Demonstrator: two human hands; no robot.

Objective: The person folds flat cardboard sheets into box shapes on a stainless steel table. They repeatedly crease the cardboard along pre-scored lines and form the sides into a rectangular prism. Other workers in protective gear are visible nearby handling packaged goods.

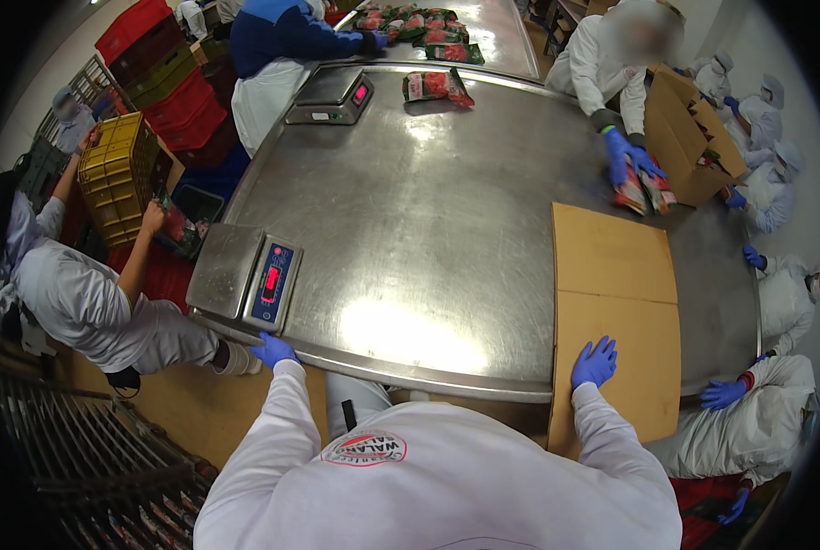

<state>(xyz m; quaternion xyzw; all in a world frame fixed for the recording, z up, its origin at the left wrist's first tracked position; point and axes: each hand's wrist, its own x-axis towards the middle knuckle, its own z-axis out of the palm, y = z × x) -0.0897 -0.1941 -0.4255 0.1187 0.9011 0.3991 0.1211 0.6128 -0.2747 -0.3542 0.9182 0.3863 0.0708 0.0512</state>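
My left hand (274, 351), in a blue glove, rests at the near left edge of the steel table (410, 229). It is just below a digital scale (262, 282) with a lit red display, fingers stretched and holding nothing. On the right, my gloved right hand (594, 363) lies flat with its fingers extended on a flattened cardboard box (616, 275). That cardboard overhangs the table's near edge beside my right forearm.
A second scale (329, 96) and a red-green bag (437, 87) occupy the far side. At far right, a co-worker's blue gloves (625, 158) hold bags near an open carton (694, 133). To the left, another person handles a yellow crate (117, 179) and a bag (181, 227).
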